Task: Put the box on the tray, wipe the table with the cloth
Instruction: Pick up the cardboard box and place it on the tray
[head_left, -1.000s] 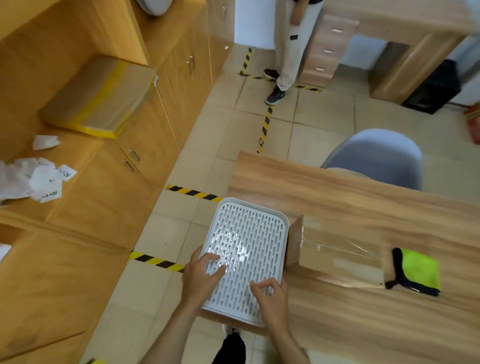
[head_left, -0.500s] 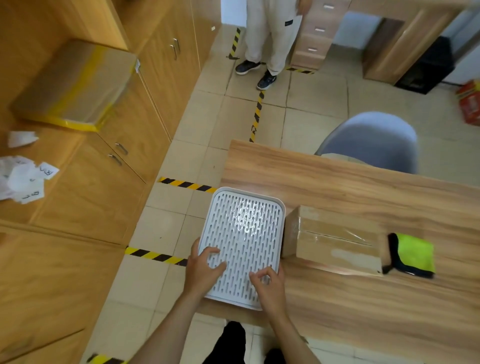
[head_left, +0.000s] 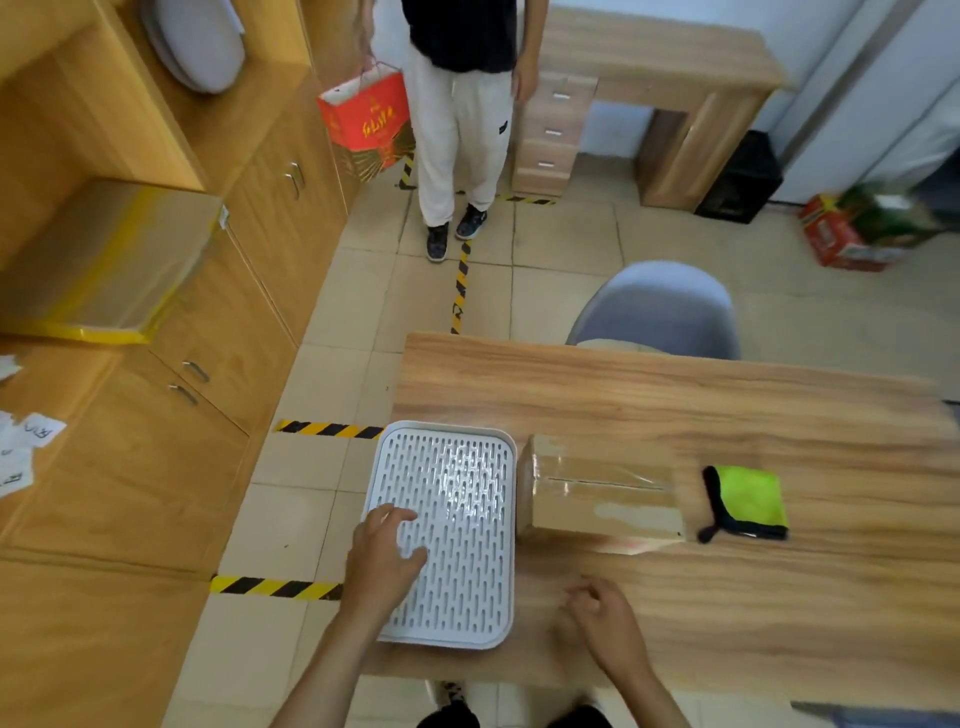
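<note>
The box (head_left: 597, 488) lies on the desk (head_left: 727, 405), just right of the tray (head_left: 506, 519): taped cardboard, probably light, stiff and slick; grip both short ends. Left hand (head_left: 384, 556) rests loose on the tray; right hand (head_left: 602, 618) hovers empty, half-curled.

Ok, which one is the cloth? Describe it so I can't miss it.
On the wooden table, look right of the white slotted tray and past the taped cardboard box. The cloth lies flat there: bright green with a black edge, the only soft thing.

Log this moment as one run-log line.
left hand: on tray | right hand: empty, over table | box: beside tray | cloth: untouched
</note>
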